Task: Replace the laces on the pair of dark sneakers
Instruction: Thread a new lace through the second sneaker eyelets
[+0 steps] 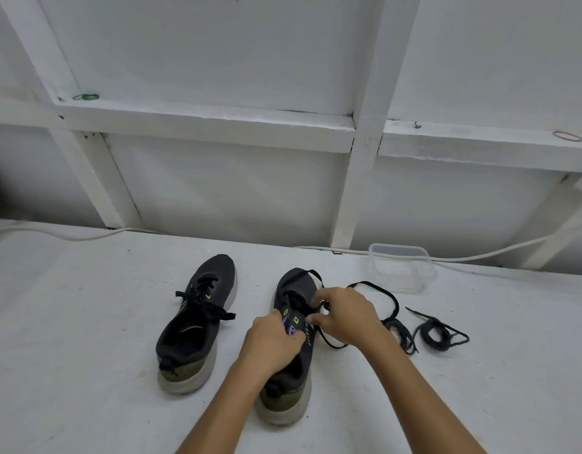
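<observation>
Black lace [378,290] runs from the right shoe [294,326], mid-tabletop, where the right hand [345,314] pinches it and the left hand [271,340] grips the tongue. A hard tug could skip an eyelet or snag. Count: two shoes, the left shoe [198,322] laced; two coiled laces [438,334]; one tub [402,268].

Matt cloth sneakers [198,319], clear plastic tub [401,268]

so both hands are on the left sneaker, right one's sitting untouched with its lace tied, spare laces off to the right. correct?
Not quite: the shoes are swapped. In the head view both the left hand and right hand work on the right sneaker; the left sneaker sits untouched with its lace tied. The spare laces do lie off to the right.
</observation>
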`<action>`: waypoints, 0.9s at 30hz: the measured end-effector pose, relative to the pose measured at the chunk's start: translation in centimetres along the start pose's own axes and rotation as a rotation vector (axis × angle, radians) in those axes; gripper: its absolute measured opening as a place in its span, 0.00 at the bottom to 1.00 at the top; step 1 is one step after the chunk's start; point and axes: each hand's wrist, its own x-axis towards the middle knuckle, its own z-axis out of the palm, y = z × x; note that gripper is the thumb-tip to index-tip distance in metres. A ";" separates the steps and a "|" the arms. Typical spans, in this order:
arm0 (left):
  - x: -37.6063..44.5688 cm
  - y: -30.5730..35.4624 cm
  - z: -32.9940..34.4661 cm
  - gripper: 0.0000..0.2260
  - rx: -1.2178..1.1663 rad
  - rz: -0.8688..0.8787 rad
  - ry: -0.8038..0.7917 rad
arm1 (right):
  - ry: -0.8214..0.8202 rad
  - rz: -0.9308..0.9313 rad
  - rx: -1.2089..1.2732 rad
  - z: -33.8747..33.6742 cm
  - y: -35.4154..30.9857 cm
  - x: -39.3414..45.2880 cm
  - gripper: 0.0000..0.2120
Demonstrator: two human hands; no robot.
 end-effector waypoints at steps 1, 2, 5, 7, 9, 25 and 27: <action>0.0 0.0 0.0 0.12 0.002 0.000 0.003 | 0.010 0.007 -0.046 0.1 0.1 0.0 0.09; 0.0 0.0 0.0 0.12 0.001 -0.001 0.008 | 0.025 0.014 -0.081 0.2 0.2 0.0 0.08; -0.1 -0.2 0.1 0.13 0.000 0.001 0.007 | 0.026 0.000 -0.123 0.5 0.8 -0.2 0.07; -0.1 -0.2 0.1 0.12 0.006 -0.005 0.007 | -0.068 -0.047 0.016 0.2 1.0 -0.4 0.06; 0.0 -0.2 0.1 0.11 0.006 -0.015 0.005 | -0.120 -0.080 0.526 -1.1 0.6 -0.9 0.06; -0.1 -0.2 0.0 0.11 -0.017 -0.015 0.005 | -0.232 0.074 0.085 -1.5 0.8 -1.6 0.07; -0.1 -0.2 0.0 0.11 -0.025 -0.022 0.000 | -0.198 0.053 0.313 -2.4 0.9 -1.8 0.08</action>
